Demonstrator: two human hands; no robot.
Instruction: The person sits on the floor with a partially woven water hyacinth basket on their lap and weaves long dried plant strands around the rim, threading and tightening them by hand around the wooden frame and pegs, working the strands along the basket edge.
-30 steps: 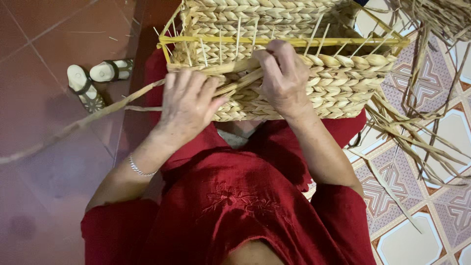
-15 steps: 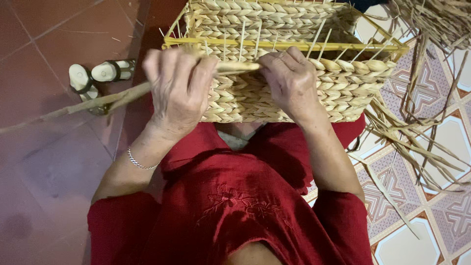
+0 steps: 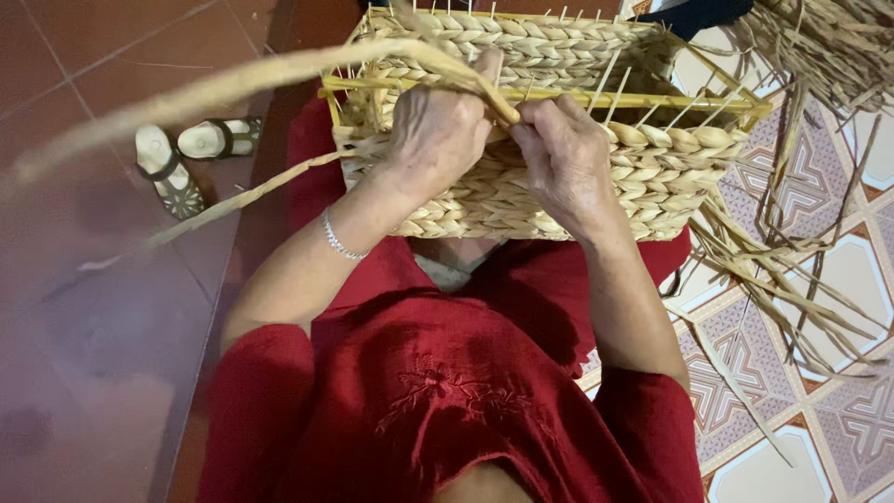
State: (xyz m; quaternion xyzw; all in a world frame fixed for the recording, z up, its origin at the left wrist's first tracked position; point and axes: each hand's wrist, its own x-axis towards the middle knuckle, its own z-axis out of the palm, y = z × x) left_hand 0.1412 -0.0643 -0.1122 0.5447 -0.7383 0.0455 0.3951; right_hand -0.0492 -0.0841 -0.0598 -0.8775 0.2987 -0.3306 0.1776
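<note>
The woven basket (image 3: pixel 559 177) rests on the person's lap, rim tilted away, so the near wall faces both hands. A yellow frame (image 3: pixel 689 101) with thin upright stakes holds the wall in shape while it is worked.

Left hand (image 3: pixel 438 130): the grip is closed on one long pale fibre strand (image 3: pixel 233 84), which arcs up and away to the left of this hand; holding it high appears to keep it taut and free of the stakes. A second, thinner strand (image 3: pixel 214 210) trails below and left of the same hand, toward the floor.

Right hand (image 3: pixel 563 154): the grip is pinched together on the strand end at the basket's top row, directly beside the left fingertips, apparently pinning the weave at the working point.

Count: one basket, two loose strands at the hands, one bracelet (image 3: pixel 337 244) on the left wrist, two sandals (image 3: pixel 191 154) on the floor far left of the left hand. A heap of spare fibre (image 3: pixel 801 186) lies right of the right hand, uncounted.
</note>
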